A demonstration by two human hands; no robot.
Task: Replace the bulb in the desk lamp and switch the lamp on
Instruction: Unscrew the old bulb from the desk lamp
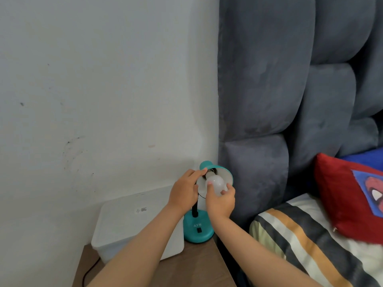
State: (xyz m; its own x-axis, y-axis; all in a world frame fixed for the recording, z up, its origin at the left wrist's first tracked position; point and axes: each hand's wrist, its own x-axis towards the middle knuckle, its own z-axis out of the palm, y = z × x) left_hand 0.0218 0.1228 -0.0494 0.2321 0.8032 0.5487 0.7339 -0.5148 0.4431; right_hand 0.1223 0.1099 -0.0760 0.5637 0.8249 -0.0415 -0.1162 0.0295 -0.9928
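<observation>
1. A white plastic box [132, 222] sits at the left of a brown bedside table [192, 264], its lid bearing a small code label; a black cable [90, 270] trails off the table at 7 o'clock from the box.
2. The left hand [184, 190] is clenched on the rim of the lamp shade [224, 174], fingers curled over its edge at 9 o'clock of the opening, steadying it.
3. The teal desk lamp [198, 228] stands just beside the box, at the table's back right corner, against the wall and the grey padded headboard [290, 100]. Its round base shows a black switch [199, 230]; a black neck rises to the shade, which tilts toward the camera.
4. The white bulb [215, 184] sits in the shade's socket, its globe jutting out toward 5 o'clock.
5. The right hand [220, 201] grasps the bulb from below, thumb and fingertips wrapped around the globe.
6. At 3 o'clock, a striped blanket [300, 245] and a red cushion [348, 195] lie on the bed.
</observation>
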